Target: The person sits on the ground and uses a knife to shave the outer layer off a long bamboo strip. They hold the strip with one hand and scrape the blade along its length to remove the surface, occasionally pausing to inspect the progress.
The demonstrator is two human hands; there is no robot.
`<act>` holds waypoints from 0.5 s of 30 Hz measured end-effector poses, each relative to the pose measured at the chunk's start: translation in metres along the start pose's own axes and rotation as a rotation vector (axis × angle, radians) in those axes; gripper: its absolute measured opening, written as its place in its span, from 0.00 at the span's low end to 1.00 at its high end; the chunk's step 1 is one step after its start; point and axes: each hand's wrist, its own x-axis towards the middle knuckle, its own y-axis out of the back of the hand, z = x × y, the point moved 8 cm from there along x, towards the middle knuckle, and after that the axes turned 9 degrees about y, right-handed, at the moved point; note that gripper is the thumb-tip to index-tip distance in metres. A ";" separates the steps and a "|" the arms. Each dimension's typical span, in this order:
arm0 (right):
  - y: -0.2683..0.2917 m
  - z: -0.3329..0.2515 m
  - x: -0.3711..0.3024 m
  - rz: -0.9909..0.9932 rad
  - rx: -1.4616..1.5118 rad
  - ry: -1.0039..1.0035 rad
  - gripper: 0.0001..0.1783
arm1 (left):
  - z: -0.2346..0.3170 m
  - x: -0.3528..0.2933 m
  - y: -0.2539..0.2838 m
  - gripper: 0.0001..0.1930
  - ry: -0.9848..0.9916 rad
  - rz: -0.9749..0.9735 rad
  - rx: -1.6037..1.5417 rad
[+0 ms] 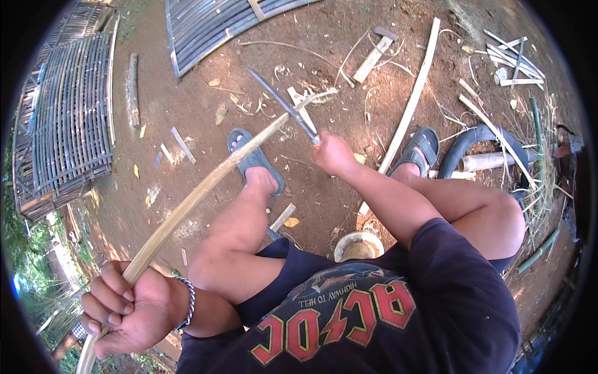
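Note:
My left hand (134, 308), with a braided bracelet at its wrist, is closed round the near end of a long, pale bamboo strip (193, 201). The strip slants up and away to the right, and its far end looks thin and ragged. In my right hand (336, 154) is the handle of a long-bladed knife (274, 94), mostly covered by my fingers. Its dark blade points away to the left and crosses the strip close to the far end. Whether the edge touches the bamboo I cannot tell.
Between my sandalled feet lie shavings; beyond is a hatchet-like tool (372, 59) with a wooden handle. A long bamboo slat (411, 103) runs beside my right foot, near a black tyre (458, 149). Slatted bamboo panels (68, 112) stand left. A pale bucket (340, 248) sits between my legs.

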 end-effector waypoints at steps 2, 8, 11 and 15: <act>0.006 -0.039 -0.008 -0.045 0.004 0.111 0.16 | 0.000 0.003 0.005 0.19 0.014 0.029 -0.008; -0.004 0.004 0.019 -0.012 0.007 0.057 0.15 | -0.002 0.016 0.011 0.20 0.049 0.055 0.007; -0.006 0.036 0.026 0.036 0.005 -0.016 0.15 | -0.007 0.022 0.014 0.20 0.047 0.078 0.023; 0.006 -0.031 0.017 -0.010 0.021 0.128 0.16 | -0.004 0.023 0.024 0.23 0.036 0.108 0.029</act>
